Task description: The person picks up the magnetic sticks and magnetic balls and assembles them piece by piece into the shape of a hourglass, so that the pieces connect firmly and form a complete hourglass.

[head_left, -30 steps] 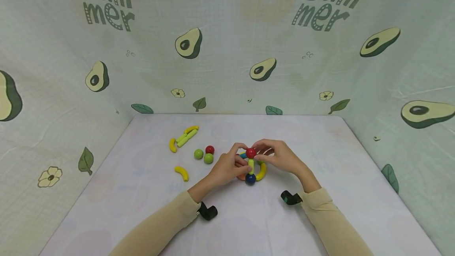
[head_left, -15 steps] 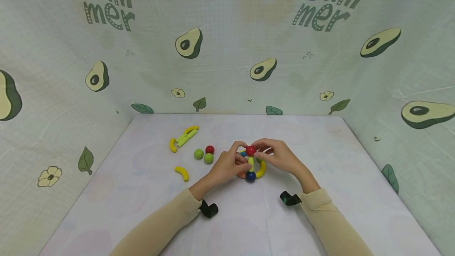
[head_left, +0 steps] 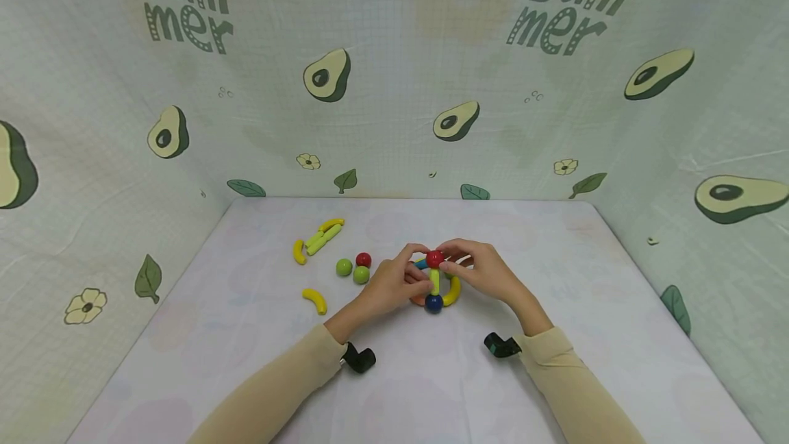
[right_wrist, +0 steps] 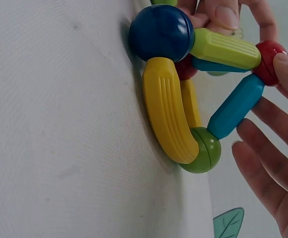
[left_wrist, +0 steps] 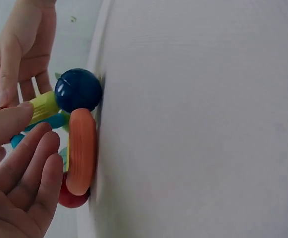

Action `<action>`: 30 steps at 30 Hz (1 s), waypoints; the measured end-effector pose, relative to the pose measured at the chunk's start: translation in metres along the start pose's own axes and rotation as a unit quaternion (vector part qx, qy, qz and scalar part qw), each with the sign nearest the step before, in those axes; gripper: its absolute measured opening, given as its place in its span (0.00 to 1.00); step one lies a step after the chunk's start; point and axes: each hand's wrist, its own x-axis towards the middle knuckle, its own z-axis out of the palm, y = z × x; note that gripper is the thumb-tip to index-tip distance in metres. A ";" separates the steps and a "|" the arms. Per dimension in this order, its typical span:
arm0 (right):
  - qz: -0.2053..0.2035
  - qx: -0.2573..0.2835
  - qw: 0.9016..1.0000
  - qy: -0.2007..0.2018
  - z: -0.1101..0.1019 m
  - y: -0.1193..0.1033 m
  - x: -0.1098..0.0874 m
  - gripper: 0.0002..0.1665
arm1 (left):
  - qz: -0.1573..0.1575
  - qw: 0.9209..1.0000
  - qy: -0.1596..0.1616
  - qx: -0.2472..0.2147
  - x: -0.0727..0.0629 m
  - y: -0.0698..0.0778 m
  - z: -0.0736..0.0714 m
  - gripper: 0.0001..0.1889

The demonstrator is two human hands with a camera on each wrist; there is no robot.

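Observation:
Between the two hands a frame of toy building sticks and balls stands on the table. At its top is a red ball (head_left: 434,259), joined by a light-green stick (right_wrist: 225,48) to a dark blue ball (left_wrist: 78,90) below. Curved yellow (right_wrist: 168,111) and orange sticks (left_wrist: 82,151) form the base, with a green ball (right_wrist: 203,150) at one joint. Blue sticks (right_wrist: 236,105) slope up to the red ball. My left hand (head_left: 390,286) holds the light-green stick with the thumb against it. My right hand (head_left: 487,269) pinches the red ball between thumb and fingers.
Left of the frame lie two loose green balls (head_left: 344,267) and a red ball (head_left: 364,260). Curved yellow sticks (head_left: 315,301) and straight light-green sticks (head_left: 324,239) lie farther left. A printed cloth (head_left: 394,74) hangs behind the table.
The toy frame has shifted slightly away from the person, with both hands moving along on it. The loose pieces have stayed in place.

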 end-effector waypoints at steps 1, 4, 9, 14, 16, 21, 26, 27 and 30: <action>0.001 -0.001 1.000 0.000 0.000 0.000 0.000 0.16 | 0.000 1.000 0.000 -0.001 -0.001 0.000 -0.003 0.36; 0.004 -0.006 1.000 -0.001 0.000 -0.001 0.000 0.17 | 0.005 1.000 0.006 0.004 -0.007 0.000 -0.016 0.37; 0.011 -0.009 1.000 0.001 0.000 -0.002 0.000 0.17 | 0.012 0.998 0.039 0.050 -0.015 -0.001 -0.048 0.32; 0.014 -0.007 1.000 0.001 0.001 -0.002 0.000 0.17 | -0.005 0.993 0.082 0.089 -0.020 -0.014 -0.085 0.24; 0.015 -0.006 1.000 0.001 0.001 -0.001 -0.001 0.17 | -0.009 0.990 0.091 0.106 -0.019 -0.023 -0.101 0.22; 0.015 -0.004 1.000 0.002 0.000 0.001 -0.001 0.17 | -0.027 0.977 0.108 0.182 -0.015 -0.051 -0.136 0.22; 0.017 -0.002 1.000 -0.002 0.001 0.002 0.000 0.18 | -0.072 0.963 0.096 0.240 -0.017 -0.079 -0.160 0.23; 0.018 -0.002 1.000 -0.002 0.001 0.002 0.000 0.18 | -0.079 0.961 0.089 0.248 -0.018 -0.084 -0.163 0.23; 0.021 -0.001 1.000 -0.001 0.001 0.001 0.000 0.18 | -0.097 0.958 0.072 0.262 -0.020 -0.093 -0.169 0.24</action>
